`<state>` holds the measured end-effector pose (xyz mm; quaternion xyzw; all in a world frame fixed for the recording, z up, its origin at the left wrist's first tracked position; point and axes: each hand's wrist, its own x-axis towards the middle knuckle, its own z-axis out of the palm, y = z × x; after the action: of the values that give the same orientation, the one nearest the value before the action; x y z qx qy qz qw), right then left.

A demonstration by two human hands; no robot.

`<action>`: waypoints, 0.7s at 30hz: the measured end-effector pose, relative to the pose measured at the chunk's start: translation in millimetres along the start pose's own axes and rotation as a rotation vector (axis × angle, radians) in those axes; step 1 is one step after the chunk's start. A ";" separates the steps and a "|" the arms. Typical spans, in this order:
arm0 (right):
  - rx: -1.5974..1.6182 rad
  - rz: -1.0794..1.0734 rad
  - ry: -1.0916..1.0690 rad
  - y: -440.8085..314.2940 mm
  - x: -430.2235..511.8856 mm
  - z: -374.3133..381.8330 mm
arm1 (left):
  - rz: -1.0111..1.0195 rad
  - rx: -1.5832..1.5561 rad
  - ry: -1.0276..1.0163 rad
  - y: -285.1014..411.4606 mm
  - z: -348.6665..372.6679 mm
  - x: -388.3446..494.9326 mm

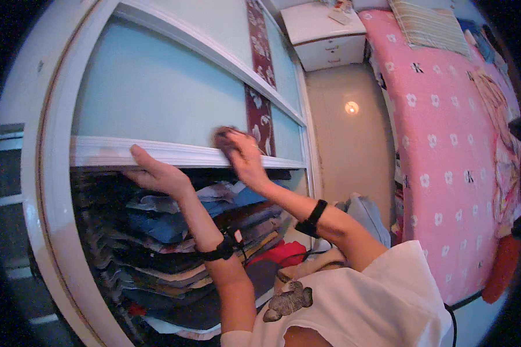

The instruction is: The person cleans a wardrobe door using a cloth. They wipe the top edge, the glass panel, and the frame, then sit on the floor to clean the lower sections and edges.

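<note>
My left hand [160, 175] holds the white frame [108, 149] of a wardrobe door, its thumb on the front face and its fingers behind the edge. Farther along the same frame, my right hand [245, 158] has a dark, crumpled cloth [225, 138] against the pale blue door panel [165, 99], beside a maroon strip with a floral pattern [258, 119]. The cloth is blurred and partly covered by the fingers. Stacked folded clothes [169, 230] fill the open wardrobe below the frame, partly hidden by my forearms.
A bed with a pink flowered sheet [443, 160] stands on the right, with a striped pillow [434, 28] at its far end. A white drawer cabinet [330, 47] stands beyond the strip of floor [347, 143]. Black bands and a cable are on my arms.
</note>
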<state>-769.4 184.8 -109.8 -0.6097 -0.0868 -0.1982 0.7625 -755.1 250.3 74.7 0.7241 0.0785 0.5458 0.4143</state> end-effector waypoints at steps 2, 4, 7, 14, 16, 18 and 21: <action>0.162 -0.117 -0.051 -54.6 32.6 14.9 | 0.019 -0.023 0.036 -2.8 1.8 2.6; 0.235 -0.270 -0.117 -97.7 66.2 28.1 | -0.013 0.022 0.049 -2.7 1.7 4.5; 0.315 -0.359 -0.138 -127.2 92.6 36.2 | -0.010 0.021 0.051 0.3 4.1 5.6; 0.078 -0.141 -0.006 -30.9 52.2 14.8 | 0.117 -0.009 0.122 5.1 12.8 -1.1; 0.054 0.015 0.044 14.8 30.7 8.8 | 0.031 -0.030 0.151 3.8 14.3 -0.4; -0.024 0.161 0.089 59.3 6.4 5.1 | 0.035 -0.051 0.147 1.6 14.9 0.7; -0.126 0.383 0.122 122.2 -19.4 -1.9 | 0.071 -0.056 0.156 -2.5 14.3 2.3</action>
<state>-737.3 208.5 -227.0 -0.6483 0.0897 -0.0915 0.7505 -741.1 245.8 73.8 0.6698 0.0698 0.6168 0.4075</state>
